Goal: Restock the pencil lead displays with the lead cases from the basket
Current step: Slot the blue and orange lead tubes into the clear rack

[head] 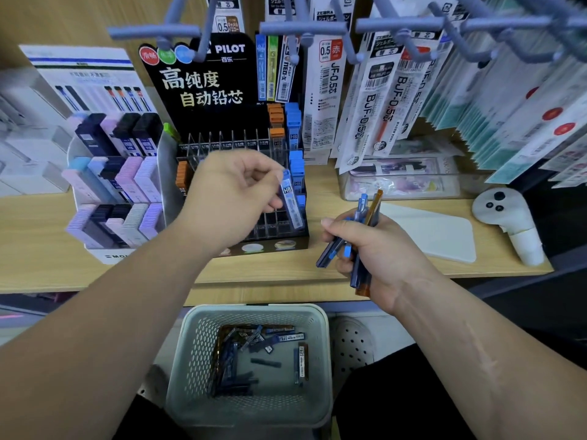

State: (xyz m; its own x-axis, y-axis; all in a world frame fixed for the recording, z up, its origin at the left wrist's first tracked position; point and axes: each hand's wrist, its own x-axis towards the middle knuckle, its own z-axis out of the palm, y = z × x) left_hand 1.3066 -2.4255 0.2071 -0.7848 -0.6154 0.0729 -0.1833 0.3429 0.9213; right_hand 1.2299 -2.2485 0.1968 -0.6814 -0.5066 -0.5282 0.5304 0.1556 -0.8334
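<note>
While the blue HB lead case point(290, 201) hangs mid-frame, pinched in the left grip point(235, 198) at the Pilot display point(206, 77)'s blue right column, the right grip point(371, 249) clasps a bundle of spare cases point(370, 206). Slotting is in hand; next, it likely needs lowering upright into a free slot.

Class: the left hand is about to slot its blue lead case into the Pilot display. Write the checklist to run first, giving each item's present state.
1. The left hand pinches a single blue HB lead case: ok.
2. That case is close to the blue stack at the right end of the Pilot display: ok.
3. A free slot lies beneath the case: cannot tell, hidden.
4. The right hand grips its bundle of lead cases tidily: not ok, they splay.
5. The basket holds more cases: ok.
</note>
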